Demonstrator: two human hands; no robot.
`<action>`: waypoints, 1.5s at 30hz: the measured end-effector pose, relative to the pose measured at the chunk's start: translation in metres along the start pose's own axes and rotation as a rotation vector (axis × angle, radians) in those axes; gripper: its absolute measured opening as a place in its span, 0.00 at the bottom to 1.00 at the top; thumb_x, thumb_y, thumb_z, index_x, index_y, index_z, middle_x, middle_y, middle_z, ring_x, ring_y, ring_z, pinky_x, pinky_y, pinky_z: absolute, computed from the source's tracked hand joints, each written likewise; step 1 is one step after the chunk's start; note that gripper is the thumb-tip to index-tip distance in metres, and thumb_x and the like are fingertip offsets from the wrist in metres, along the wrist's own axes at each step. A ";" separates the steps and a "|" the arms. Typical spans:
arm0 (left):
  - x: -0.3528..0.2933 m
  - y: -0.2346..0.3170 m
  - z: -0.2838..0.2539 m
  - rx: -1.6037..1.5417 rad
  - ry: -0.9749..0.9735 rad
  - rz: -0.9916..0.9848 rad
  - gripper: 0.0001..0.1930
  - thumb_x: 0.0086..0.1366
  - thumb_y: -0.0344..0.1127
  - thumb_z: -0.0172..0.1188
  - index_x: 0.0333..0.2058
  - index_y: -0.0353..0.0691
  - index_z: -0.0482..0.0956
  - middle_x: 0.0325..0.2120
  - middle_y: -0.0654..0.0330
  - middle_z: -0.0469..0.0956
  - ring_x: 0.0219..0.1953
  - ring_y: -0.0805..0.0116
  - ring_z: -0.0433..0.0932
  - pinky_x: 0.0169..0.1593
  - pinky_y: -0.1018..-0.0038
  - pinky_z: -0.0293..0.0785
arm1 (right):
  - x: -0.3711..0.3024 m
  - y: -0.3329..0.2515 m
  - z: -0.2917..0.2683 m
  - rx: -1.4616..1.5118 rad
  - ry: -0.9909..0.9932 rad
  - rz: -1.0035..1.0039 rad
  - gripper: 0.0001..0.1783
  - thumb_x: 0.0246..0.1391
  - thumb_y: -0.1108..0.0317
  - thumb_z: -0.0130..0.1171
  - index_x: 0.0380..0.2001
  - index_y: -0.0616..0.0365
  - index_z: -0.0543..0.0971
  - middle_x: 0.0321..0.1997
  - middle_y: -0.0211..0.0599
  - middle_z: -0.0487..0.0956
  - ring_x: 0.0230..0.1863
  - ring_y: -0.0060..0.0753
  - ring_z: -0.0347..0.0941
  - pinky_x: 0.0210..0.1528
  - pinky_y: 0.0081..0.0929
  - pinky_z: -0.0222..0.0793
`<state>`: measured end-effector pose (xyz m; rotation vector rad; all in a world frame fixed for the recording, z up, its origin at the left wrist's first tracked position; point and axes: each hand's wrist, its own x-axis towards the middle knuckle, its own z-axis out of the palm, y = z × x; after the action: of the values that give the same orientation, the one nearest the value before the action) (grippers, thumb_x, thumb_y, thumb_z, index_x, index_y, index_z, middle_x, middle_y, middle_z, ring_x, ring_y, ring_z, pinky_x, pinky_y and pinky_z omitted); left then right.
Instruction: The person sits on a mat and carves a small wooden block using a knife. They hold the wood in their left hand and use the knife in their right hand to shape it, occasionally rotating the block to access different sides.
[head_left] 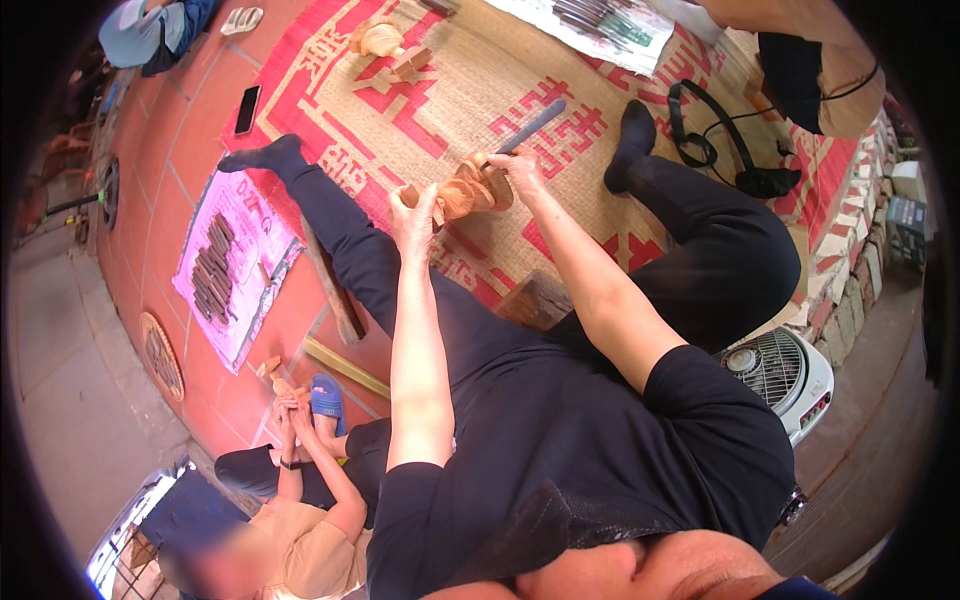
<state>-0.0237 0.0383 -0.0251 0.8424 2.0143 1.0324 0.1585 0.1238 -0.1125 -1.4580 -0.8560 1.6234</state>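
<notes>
A pale brown wood carving (468,194) with rounded, curling forms is held above the woven mat, between my outstretched legs. My left hand (413,218) is closed around its left end, thumb on top. At the carving's upper right, my right hand (519,172) is closed on a long, flat grey file (535,124). The file's free end points away to the upper right, and its near end lies against the carving. My fingers partly hide where the two meet.
A patterned red and straw mat (450,100) bears another wood carving (378,40). Carving tools (212,270) lie on a pink sheet, left. A phone (247,110), wood block (535,300), black bag (768,182) and fan (765,370) surround me. A co-worker (305,540) holds a carving, lower left.
</notes>
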 end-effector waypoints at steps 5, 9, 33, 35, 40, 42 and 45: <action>0.021 -0.046 -0.003 -0.138 -0.020 0.020 0.27 0.54 0.45 0.68 0.42 0.32 0.66 0.26 0.59 0.74 0.25 0.73 0.73 0.30 0.76 0.70 | -0.015 -0.018 0.005 -0.021 -0.168 -0.038 0.11 0.44 0.71 0.66 0.34 0.60 0.82 0.32 0.32 0.82 0.35 0.24 0.75 0.41 0.24 0.70; 0.023 -0.043 0.003 -0.108 0.024 0.131 0.24 0.56 0.41 0.67 0.41 0.34 0.64 0.20 0.63 0.72 0.18 0.77 0.71 0.24 0.80 0.69 | -0.010 -0.014 0.005 -0.101 -0.154 -0.059 0.13 0.43 0.71 0.66 0.36 0.61 0.82 0.34 0.33 0.82 0.37 0.25 0.76 0.44 0.25 0.70; 0.015 -0.030 0.001 -0.131 0.020 0.116 0.23 0.57 0.40 0.66 0.40 0.34 0.62 0.15 0.65 0.70 0.14 0.77 0.69 0.21 0.81 0.67 | 0.001 0.002 0.007 -0.088 -0.009 -0.043 0.09 0.44 0.70 0.66 0.32 0.59 0.82 0.30 0.30 0.82 0.34 0.23 0.75 0.39 0.23 0.70; 0.021 -0.041 -0.001 -0.112 -0.007 0.101 0.24 0.57 0.41 0.67 0.41 0.34 0.63 0.17 0.65 0.71 0.16 0.78 0.69 0.22 0.80 0.67 | 0.006 0.006 0.002 -0.013 -0.040 0.020 0.11 0.41 0.70 0.67 0.31 0.58 0.82 0.30 0.30 0.82 0.34 0.23 0.75 0.40 0.23 0.69; 0.000 0.000 -0.003 -0.316 -0.096 -0.066 0.25 0.56 0.43 0.67 0.41 0.34 0.64 0.21 0.64 0.72 0.19 0.78 0.70 0.24 0.80 0.68 | -0.004 -0.006 0.003 -0.130 -0.121 -0.081 0.10 0.43 0.70 0.66 0.32 0.60 0.82 0.31 0.31 0.82 0.35 0.23 0.76 0.40 0.23 0.71; -0.003 0.006 -0.005 -0.226 -0.052 -0.042 0.25 0.56 0.43 0.67 0.40 0.34 0.64 0.21 0.64 0.72 0.19 0.78 0.70 0.25 0.80 0.68 | -0.005 -0.006 0.006 -0.187 -0.121 -0.123 0.12 0.43 0.69 0.66 0.34 0.60 0.82 0.32 0.32 0.82 0.35 0.24 0.76 0.41 0.23 0.71; 0.008 -0.014 -0.002 -0.150 -0.011 0.022 0.23 0.57 0.42 0.67 0.39 0.35 0.64 0.20 0.64 0.72 0.18 0.78 0.70 0.24 0.80 0.68 | -0.005 -0.005 0.005 -0.082 -0.057 -0.031 0.14 0.43 0.68 0.67 0.35 0.61 0.82 0.33 0.32 0.82 0.36 0.24 0.76 0.43 0.24 0.70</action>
<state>-0.0331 0.0372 -0.0389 0.7899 1.8952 1.1725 0.1546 0.1220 -0.1050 -1.4531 -0.9828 1.6308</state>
